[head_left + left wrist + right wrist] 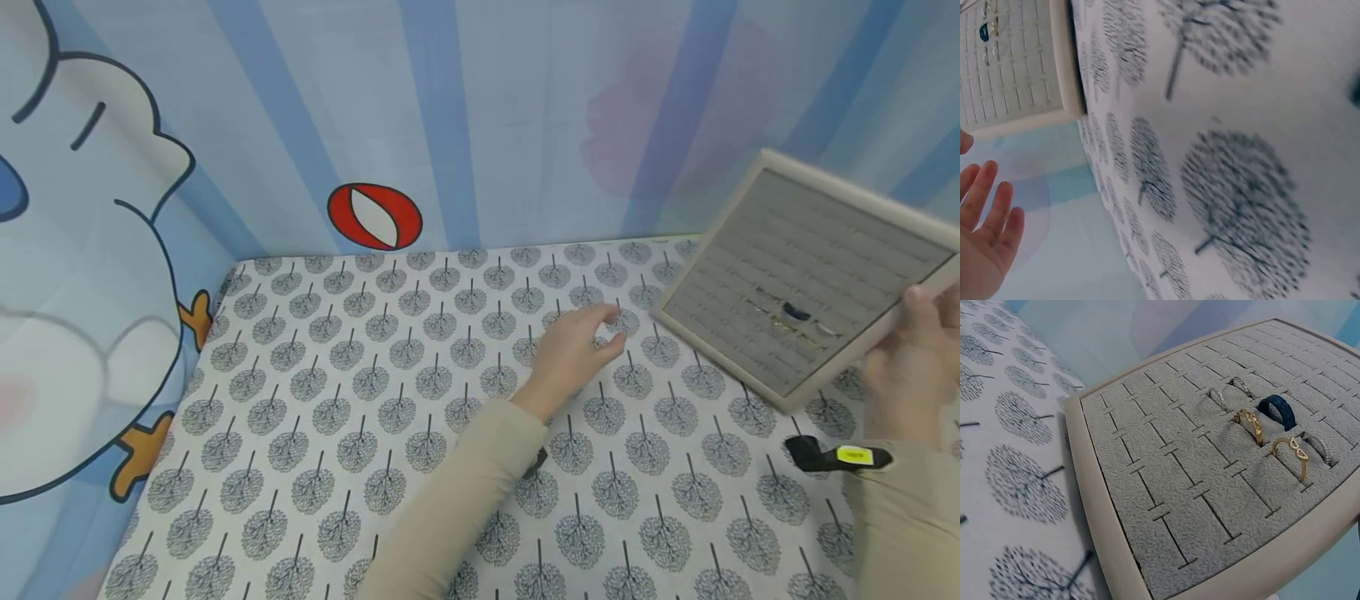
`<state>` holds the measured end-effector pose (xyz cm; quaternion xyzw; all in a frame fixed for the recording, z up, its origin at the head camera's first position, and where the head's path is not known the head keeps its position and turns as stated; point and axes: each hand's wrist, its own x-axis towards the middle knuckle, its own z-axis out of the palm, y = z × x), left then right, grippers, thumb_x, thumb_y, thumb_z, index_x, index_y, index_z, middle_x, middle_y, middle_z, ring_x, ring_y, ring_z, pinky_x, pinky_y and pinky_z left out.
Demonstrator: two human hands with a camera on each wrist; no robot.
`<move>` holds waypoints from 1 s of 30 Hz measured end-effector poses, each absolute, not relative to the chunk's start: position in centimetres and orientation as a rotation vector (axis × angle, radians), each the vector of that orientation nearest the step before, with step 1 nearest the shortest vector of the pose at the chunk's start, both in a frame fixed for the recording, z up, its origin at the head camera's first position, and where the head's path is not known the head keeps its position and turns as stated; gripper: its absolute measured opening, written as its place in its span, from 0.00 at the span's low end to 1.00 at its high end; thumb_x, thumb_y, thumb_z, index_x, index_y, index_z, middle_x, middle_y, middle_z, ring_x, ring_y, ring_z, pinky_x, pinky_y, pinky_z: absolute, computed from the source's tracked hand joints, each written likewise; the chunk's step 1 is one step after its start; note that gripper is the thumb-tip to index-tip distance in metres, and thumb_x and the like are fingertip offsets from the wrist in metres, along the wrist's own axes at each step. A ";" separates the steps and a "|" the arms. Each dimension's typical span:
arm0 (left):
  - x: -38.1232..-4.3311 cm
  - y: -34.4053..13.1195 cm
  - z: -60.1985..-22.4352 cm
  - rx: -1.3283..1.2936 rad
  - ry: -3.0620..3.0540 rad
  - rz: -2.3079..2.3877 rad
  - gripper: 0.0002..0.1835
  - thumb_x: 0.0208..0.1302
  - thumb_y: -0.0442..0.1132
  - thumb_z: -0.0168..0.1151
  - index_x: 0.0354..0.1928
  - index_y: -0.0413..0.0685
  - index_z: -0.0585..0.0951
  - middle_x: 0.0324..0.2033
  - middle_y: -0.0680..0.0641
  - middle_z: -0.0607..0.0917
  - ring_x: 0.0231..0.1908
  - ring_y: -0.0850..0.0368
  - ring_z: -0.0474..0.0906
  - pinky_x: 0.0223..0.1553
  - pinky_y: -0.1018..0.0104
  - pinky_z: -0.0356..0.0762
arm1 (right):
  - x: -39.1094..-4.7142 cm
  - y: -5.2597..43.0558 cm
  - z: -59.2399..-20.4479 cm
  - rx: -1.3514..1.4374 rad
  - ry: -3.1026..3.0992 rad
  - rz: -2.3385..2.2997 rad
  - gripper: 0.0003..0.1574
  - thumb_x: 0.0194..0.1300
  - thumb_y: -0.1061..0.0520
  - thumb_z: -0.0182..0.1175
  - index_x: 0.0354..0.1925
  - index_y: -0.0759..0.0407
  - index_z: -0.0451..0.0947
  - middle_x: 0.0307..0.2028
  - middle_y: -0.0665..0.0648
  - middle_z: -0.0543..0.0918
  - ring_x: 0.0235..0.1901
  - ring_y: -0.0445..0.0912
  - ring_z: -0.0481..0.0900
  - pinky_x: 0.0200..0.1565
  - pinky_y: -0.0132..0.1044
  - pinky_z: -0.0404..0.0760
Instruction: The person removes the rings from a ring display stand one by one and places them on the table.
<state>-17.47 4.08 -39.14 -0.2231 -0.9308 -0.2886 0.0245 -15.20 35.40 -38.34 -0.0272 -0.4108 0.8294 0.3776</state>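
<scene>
My right hand (911, 367) grips the right edge of a ring display tray (840, 196), thumb over its pale rim. The tray is tilted up, its grey slotted padding facing me; whether its lower edge touches the cloth I cannot tell. Several rings stand in the slots in the right wrist view: a wide dark blue ring (1277, 411), a twisted gold ring (1250, 427), a gold ring with an openwork front (1291, 456) and thin silver ones. Left of the tray, my left hand (573, 350) hovers, fingers loosely bent and apart, holding nothing.
A white cloth printed with grey trees (360, 417) covers the table. Behind it hangs a blue striped backdrop (510, 125) with a cartoon figure (82, 375) at the left. A black wrist strap (817, 456) sits on my right wrist.
</scene>
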 end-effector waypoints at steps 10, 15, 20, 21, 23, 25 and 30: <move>-17.1 5.2 -38.1 -0.619 -2.786 -1.103 0.18 0.66 0.44 0.58 0.57 0.52 0.75 0.50 0.54 0.83 0.49 0.62 0.80 0.51 0.77 0.76 | -16.8 31.5 -37.9 -0.061 -0.964 2.273 0.23 0.58 0.73 0.60 0.53 0.71 0.73 0.42 0.63 0.83 0.36 0.50 0.83 0.37 0.35 0.85; -17.2 5.3 -37.9 -0.585 -2.791 -1.180 0.18 0.66 0.43 0.57 0.57 0.51 0.75 0.51 0.52 0.82 0.47 0.61 0.82 0.47 0.80 0.77 | -17.7 29.4 -37.7 -0.051 -0.938 2.332 0.23 0.57 0.74 0.60 0.53 0.71 0.73 0.39 0.62 0.83 0.33 0.49 0.84 0.35 0.35 0.86; -17.3 5.3 -37.9 -0.573 -2.751 -1.140 0.17 0.66 0.43 0.58 0.55 0.51 0.76 0.51 0.53 0.82 0.50 0.62 0.79 0.52 0.78 0.75 | -18.2 27.3 -37.8 0.003 -0.960 2.372 0.24 0.58 0.73 0.59 0.54 0.70 0.73 0.40 0.61 0.83 0.34 0.49 0.84 0.38 0.35 0.86; -17.4 5.3 -37.9 -0.572 -2.736 -1.127 0.17 0.65 0.43 0.58 0.55 0.51 0.76 0.50 0.53 0.83 0.50 0.62 0.79 0.52 0.78 0.75 | -18.3 26.9 -37.9 0.001 -0.972 2.376 0.24 0.58 0.73 0.60 0.54 0.69 0.73 0.40 0.60 0.83 0.35 0.48 0.83 0.38 0.35 0.86; -17.4 5.2 -38.0 -0.564 -2.711 -1.113 0.17 0.64 0.42 0.60 0.54 0.51 0.77 0.49 0.53 0.83 0.49 0.62 0.80 0.51 0.79 0.75 | -18.4 26.1 -37.9 -0.008 -0.991 2.386 0.23 0.58 0.72 0.60 0.53 0.68 0.74 0.40 0.59 0.82 0.35 0.47 0.83 0.38 0.33 0.85; -17.4 5.2 -38.0 -0.550 -2.697 -1.105 0.17 0.63 0.42 0.60 0.53 0.51 0.77 0.48 0.53 0.84 0.48 0.63 0.80 0.51 0.80 0.75 | -18.6 25.3 -38.0 -0.017 -1.009 2.388 0.22 0.58 0.71 0.61 0.52 0.68 0.75 0.40 0.58 0.82 0.35 0.46 0.82 0.38 0.32 0.85; -17.3 5.0 -37.9 -0.497 -2.689 -1.151 0.16 0.64 0.42 0.60 0.53 0.51 0.77 0.49 0.53 0.83 0.50 0.61 0.79 0.53 0.79 0.74 | -18.9 23.7 -38.1 -0.019 -1.011 2.414 0.20 0.57 0.72 0.61 0.51 0.67 0.77 0.38 0.57 0.81 0.32 0.45 0.82 0.37 0.31 0.85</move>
